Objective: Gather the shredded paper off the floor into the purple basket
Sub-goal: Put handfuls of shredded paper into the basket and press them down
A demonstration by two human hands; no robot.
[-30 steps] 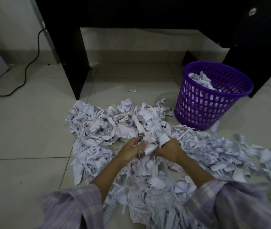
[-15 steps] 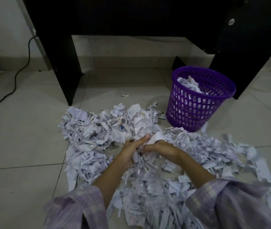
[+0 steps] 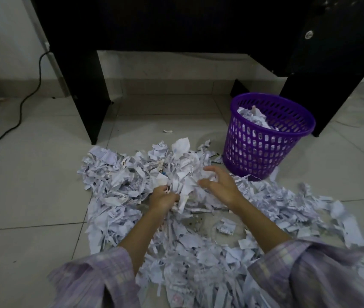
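Observation:
A wide heap of white shredded paper (image 3: 132, 181) covers the tiled floor in front of me. My left hand (image 3: 163, 198) grips a bunch of strips in the middle of the heap. My right hand (image 3: 219, 185) hovers just to its right, fingers spread and bent over the paper, holding nothing that I can see. The purple basket (image 3: 263, 152) stands upright at the heap's far right edge, about a hand's length beyond my right hand, with crumpled paper inside it.
A black desk (image 3: 87, 90) stands over the far floor, one leg left of the heap, another (image 3: 323, 90) right behind the basket. A black cable (image 3: 30, 94) runs along the floor at far left. One loose scrap (image 3: 168, 131) lies beyond the heap.
My hands were together on one bunch of paper. Now they have parted: the right hand has opened and moved right towards the basket, the left keeps its hold.

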